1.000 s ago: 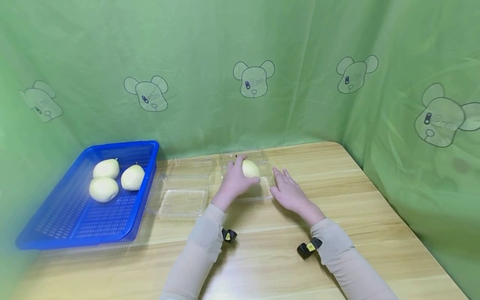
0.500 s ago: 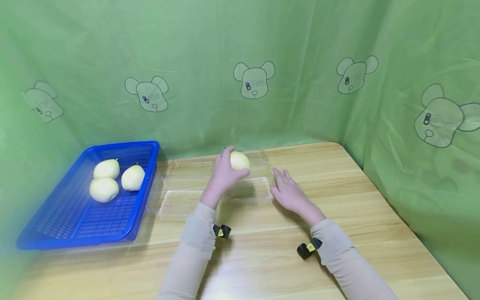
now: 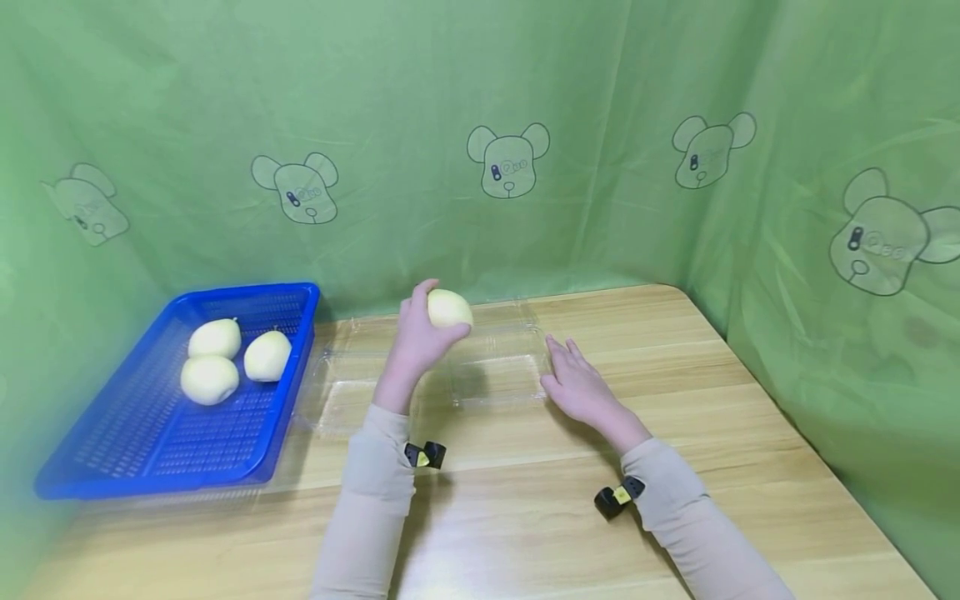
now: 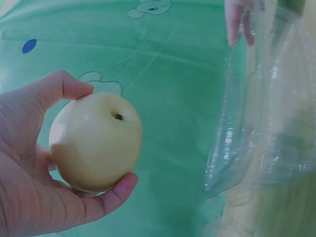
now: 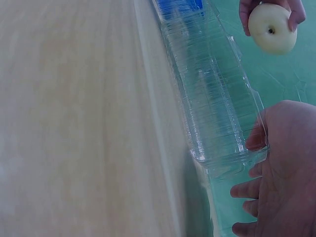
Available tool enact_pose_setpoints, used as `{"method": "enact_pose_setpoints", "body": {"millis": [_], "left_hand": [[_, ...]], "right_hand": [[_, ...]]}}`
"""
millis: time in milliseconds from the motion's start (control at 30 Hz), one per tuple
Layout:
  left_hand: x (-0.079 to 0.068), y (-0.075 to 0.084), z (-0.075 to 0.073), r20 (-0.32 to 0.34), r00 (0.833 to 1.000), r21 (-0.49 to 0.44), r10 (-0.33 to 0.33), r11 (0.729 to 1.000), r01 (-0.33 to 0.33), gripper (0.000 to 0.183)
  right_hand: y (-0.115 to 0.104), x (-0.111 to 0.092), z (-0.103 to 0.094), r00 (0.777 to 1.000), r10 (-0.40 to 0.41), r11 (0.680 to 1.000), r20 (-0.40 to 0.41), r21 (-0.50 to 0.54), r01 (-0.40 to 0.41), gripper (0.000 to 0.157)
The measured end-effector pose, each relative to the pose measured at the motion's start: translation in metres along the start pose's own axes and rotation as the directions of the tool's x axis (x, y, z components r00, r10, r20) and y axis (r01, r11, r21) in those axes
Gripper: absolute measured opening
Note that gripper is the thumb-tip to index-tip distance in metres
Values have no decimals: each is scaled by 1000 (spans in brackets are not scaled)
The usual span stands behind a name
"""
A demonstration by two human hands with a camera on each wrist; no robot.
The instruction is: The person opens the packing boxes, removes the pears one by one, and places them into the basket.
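Observation:
My left hand [image 3: 422,337] holds a pale yellow pear [image 3: 450,308] above the table, thumb on one side and fingers on the other. In the left wrist view the pear [image 4: 96,143] shows a dark spot in its hollow and appears apart from the plastic. Beneath and to the right stands a clear plastic container [image 3: 498,392] with its lid lying open toward the curtain. Beside that container's right end rests my right hand [image 3: 583,387], fingers extended. In the right wrist view its thumb is against the clear container [image 5: 212,98], partly seen through the plastic.
A second clear container [image 3: 360,400] stands to the left, its lid also open. Farther left is a blue basket [image 3: 157,487] with three pears [image 3: 210,379] in it. A green curtain [image 3: 405,225] hangs behind the wooden table [image 3: 525,517].
My left hand has lifted the pear out of the right container, moving up and left. My right hand stays at the container's right end.

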State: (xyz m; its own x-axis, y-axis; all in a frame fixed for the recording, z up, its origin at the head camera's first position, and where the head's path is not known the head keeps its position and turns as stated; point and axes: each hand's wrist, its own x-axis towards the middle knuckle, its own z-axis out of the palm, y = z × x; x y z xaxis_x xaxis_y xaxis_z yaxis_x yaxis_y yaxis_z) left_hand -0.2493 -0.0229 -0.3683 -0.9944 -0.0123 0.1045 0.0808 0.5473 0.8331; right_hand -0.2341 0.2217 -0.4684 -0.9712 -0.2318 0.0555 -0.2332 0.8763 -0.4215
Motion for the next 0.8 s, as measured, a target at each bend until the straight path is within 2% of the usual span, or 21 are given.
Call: {"method": "enact_pose_setpoints", "body": {"millis": [400, 800], "left_hand": [[-1, -4, -30, -75, 997, -18, -16, 1000, 14, 84], [-5, -14, -64, -182, 980, -20, -77, 997, 74, 83]], "right_hand": [[0, -1, -2, 1000, 3, 1000, 12, 5, -3, 64], [1, 0, -2, 1000, 7, 1000, 17, 6, -8, 65]]}}
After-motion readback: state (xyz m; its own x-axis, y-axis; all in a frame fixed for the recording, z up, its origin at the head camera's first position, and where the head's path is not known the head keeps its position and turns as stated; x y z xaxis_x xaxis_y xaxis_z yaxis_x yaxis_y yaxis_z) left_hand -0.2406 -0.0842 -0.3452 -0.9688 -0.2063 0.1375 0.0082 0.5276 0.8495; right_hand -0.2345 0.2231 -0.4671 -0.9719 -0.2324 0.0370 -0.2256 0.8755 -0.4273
